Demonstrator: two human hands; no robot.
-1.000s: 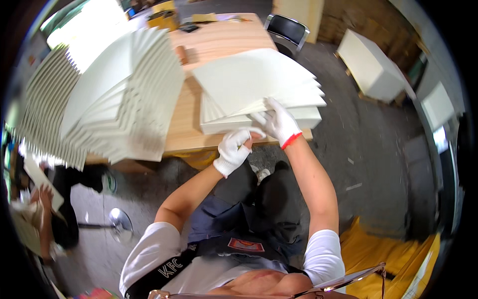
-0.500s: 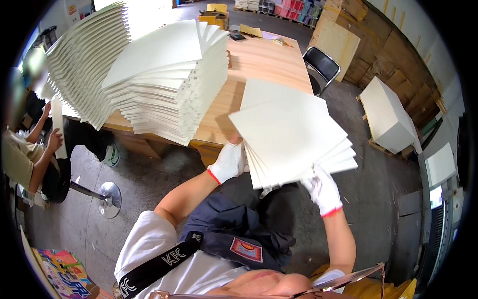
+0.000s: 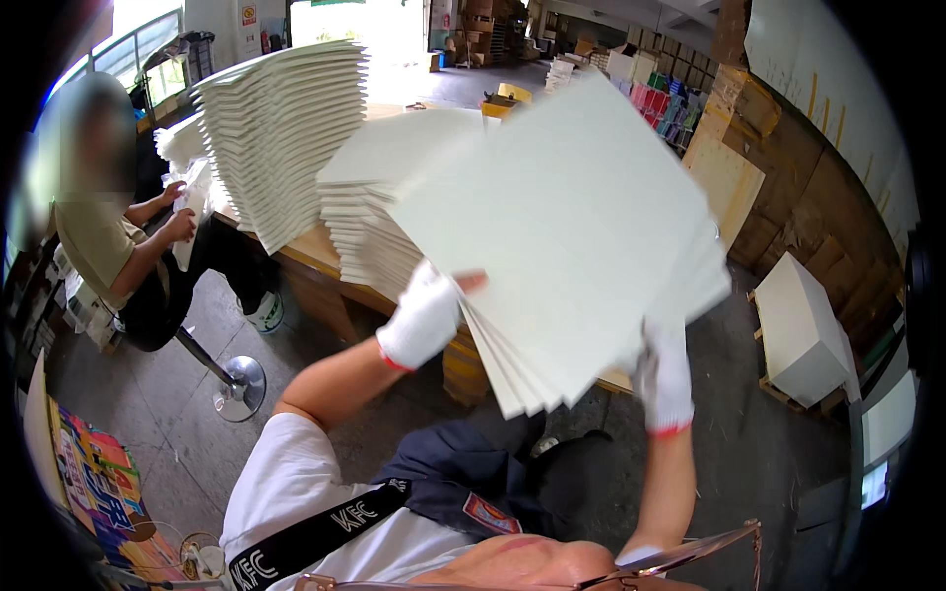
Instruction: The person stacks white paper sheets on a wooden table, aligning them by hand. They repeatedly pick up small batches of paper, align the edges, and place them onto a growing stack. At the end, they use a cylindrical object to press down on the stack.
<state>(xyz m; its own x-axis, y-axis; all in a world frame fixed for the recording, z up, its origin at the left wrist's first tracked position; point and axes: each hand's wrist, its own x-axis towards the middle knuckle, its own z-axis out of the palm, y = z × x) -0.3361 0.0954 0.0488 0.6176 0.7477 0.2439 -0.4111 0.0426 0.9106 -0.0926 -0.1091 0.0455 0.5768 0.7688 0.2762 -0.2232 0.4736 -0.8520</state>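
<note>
Between my hands I hold several white card-like sheets [image 3: 572,217], fanned out with their corners spread. My left hand [image 3: 426,313], in a white glove with a red cuff, grips the left edge, its bare thumb on the top sheet. At the lower right edge my right hand [image 3: 664,379], gloved alike, is closed on the sheets; its fingertips are partly hidden and blurred. The sheets are lifted and hide much of the wooden table. Behind my left hand stands a twisted stack of white sheets [image 3: 363,212], with a taller stack of folded white pieces [image 3: 281,143] beside it.
A seated person [image 3: 103,231] at the left handles a white piece. Near them are a stool's round metal base [image 3: 239,389] and a white bucket [image 3: 264,313]. To the right, a large white block [image 3: 803,330] stands on a pallet beside cardboard [image 3: 808,187] along the wall.
Both hands have raised the fanned sheets up from near the table's front edge, and the sheets have turned. The view has tilted up, showing more of the room behind.
</note>
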